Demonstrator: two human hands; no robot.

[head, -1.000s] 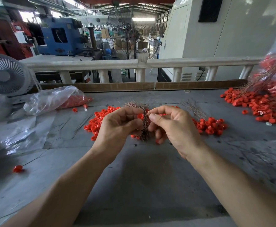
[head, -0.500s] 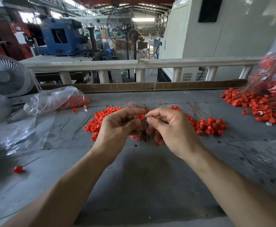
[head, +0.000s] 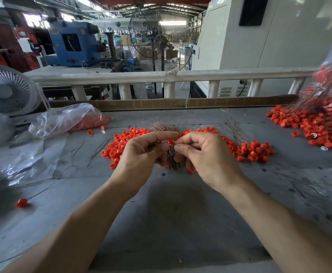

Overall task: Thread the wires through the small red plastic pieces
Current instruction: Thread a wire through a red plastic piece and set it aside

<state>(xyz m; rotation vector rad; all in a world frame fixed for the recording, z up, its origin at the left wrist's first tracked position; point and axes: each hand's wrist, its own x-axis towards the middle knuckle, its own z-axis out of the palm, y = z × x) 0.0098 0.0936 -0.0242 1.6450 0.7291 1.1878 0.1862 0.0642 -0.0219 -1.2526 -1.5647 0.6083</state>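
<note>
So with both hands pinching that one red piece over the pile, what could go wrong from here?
1. The red piece is pinched only at the fingertips of the left hand and right hand; if it slips, it likely vanishes among the loose red pieces below.
2. The wire bundle sits right behind the hands, so neighbouring strands may snag.

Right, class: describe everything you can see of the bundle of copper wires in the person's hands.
The bundle of copper wires is a dense tuft of thin, reddish-brown metallic strands. The left hand grips it; its frayed top fans out above the fingers and its lower end shows between both hands, over the grey table. The right hand pinches at a small red plastic piece in front of it. Loose red pieces lie behind.
</note>
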